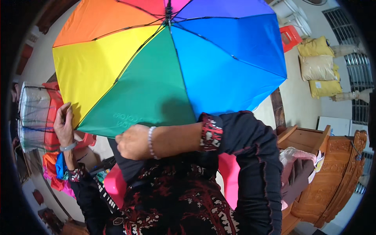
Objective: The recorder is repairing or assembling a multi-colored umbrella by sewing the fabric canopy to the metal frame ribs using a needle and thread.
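An open rainbow umbrella (231, 78) spreads in front of me, its inner side showing with black ribs and a dark shaft at the top middle. My left hand (64, 127) is at the left edge, by the corner where the yellow and green panels meet; its bent fingers grip the rim there. Across my body reaches my right hand (135, 143), closed in a pinch at the lower hem of the green panel. What lies between its fingertips is too small to make out. A shadow falls on the green cloth above my right forearm.
Pink stool parts (229, 176) show beside my body. Colourful folded cloth (58, 168) lies at lower left, below a plastic-wrapped stack (34, 113). Carved wooden furniture (329, 176) stands at right. Several filled sacks (317, 68) and a red stool (289, 38) are at far right.
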`<state>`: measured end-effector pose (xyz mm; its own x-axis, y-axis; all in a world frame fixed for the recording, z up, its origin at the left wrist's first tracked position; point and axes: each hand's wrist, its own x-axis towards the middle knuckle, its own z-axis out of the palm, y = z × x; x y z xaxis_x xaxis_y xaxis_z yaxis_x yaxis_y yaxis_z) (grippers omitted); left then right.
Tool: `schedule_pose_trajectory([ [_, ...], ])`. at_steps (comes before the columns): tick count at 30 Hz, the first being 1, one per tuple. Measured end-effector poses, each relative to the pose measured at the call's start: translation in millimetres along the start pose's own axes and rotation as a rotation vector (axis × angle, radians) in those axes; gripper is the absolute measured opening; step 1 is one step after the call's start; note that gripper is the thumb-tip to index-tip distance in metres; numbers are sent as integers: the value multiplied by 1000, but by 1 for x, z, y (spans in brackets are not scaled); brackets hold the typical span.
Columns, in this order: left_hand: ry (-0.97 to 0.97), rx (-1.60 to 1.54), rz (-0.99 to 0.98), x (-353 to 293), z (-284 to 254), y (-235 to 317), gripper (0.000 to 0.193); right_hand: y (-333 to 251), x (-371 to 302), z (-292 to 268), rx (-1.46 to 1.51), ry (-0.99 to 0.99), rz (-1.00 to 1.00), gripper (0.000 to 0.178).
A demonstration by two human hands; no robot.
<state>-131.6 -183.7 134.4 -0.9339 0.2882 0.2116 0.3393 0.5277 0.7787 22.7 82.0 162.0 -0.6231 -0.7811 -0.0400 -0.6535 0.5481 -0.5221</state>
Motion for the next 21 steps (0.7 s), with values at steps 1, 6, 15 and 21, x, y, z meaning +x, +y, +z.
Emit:
schedule_pose_trajectory([
  [1, 22, -38, 3, 1, -1, 1, 20, 4, 4, 2, -2, 34, -18, 19],
  [6, 108, -89, 27, 7, -8, -5, 22, 16, 24, 1, -32, 91, -62, 19],
  [15, 211, 367, 102, 5, -31, 26, 15, 31, 21, 3, 5, 117, -157, 20],
  [21, 511, 442, -16, -2, -92, -4, 18, 15, 25, -30, 160, -114, -26, 31],
])
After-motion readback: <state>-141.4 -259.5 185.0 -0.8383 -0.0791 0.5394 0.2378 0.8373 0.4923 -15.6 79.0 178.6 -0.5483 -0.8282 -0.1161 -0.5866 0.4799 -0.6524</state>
